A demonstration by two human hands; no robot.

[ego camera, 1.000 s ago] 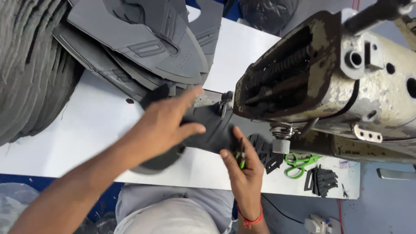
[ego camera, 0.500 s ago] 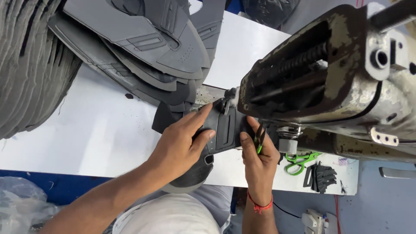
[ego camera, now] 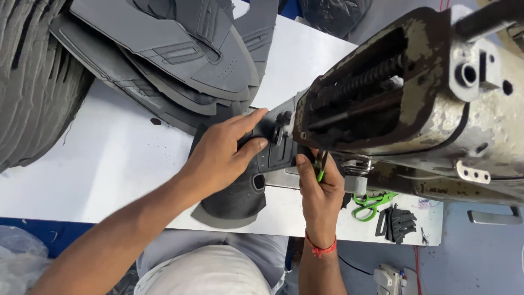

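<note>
My left hand lies on a dark grey shoe-upper piece, fingers stretched toward the needle area and thumb pinching the piece's edge. The piece's far end is hidden under the worn sewing machine head. My right hand, with a red thread around the wrist, holds small green thread snips and presses its fingertips on the same piece beside the needle. The needle itself is hidden by the machine head.
A fanned pile of grey shoe-upper pieces covers the far part of the white table. A thick stack of grey sheets stands at the left. Green scissors and small black cut pieces lie under the machine at the right.
Both hands have slid the dark grey piece up and to the right, further under the machine head. My right hand has closed in beside the needle area.
</note>
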